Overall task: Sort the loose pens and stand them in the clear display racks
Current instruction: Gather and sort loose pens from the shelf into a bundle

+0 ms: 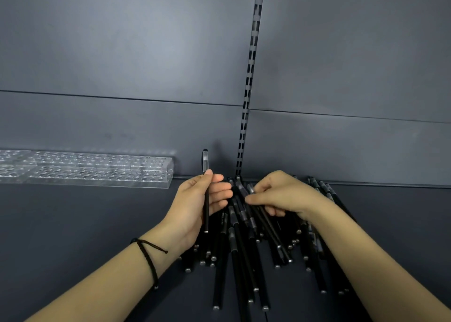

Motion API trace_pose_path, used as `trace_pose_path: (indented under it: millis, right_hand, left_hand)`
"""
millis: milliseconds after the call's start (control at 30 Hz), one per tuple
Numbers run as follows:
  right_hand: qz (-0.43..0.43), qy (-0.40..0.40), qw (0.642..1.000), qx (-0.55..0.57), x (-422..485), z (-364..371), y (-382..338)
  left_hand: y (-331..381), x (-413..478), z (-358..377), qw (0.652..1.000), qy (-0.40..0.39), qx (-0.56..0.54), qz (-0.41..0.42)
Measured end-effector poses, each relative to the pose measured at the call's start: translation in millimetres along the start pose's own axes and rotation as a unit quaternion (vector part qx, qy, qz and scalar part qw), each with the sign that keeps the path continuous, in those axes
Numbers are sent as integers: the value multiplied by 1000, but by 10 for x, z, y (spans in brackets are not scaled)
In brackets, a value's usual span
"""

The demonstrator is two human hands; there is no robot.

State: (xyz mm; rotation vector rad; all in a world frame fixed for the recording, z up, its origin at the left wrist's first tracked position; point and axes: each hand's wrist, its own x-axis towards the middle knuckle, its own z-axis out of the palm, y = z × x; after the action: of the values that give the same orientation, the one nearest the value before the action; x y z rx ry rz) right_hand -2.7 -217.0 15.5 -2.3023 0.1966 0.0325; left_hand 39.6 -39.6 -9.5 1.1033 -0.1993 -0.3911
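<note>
Grey shelf [85, 224] lay before us, clear racks [97, 172] at left; our left hand [195, 204] gripped one pen [206, 211] upright, right hand [285, 194] pinched a second pen [251, 190] in the pile [244, 260].

Both forearms bare, entering from the bottom corners and converging toward centre.

Left hand [195, 207]: palm turned inward toward the right, thumb extended up along a pen [205, 161], fingers [220, 193] curled behind it. Pen held upright.

Right hand [283, 194]: palm down, back of hand toward camera, fingers curled under. Thumb and index tips meet at the hand's left edge, pinching a second pen [251, 189].

Hands near each other, not touching.
</note>
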Motion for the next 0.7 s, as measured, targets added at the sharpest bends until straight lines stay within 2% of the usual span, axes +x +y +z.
trace_pose_path:
  millis: [67, 133, 233, 367, 567, 700]
  right_hand:
    - [-33, -17, 991, 126, -34, -45, -20]
    - [-63, -29, 961, 266, -70, -62, -81]
    - [-96, -29, 927, 362, -76, -36, -158]
    - [-124, 8, 933, 338, -28, 38, -181]
    - [-119, 40, 950, 285, -8, 16, -155]
    - [-70, 76, 978, 182, -83, -145, -45]
  left_hand:
    - [6, -5, 9, 999, -23, -14, -27]
    - [6, -22, 23, 997, -57, -12, -57]
    - [6, -86, 61, 986, -136, 31, -91]
    - [-10, -148, 101, 977, -188, 53, -87]
    - [-14, -119, 106, 985, -143, 78, -64]
    - [-5, -124, 95, 988, -122, 84, -43]
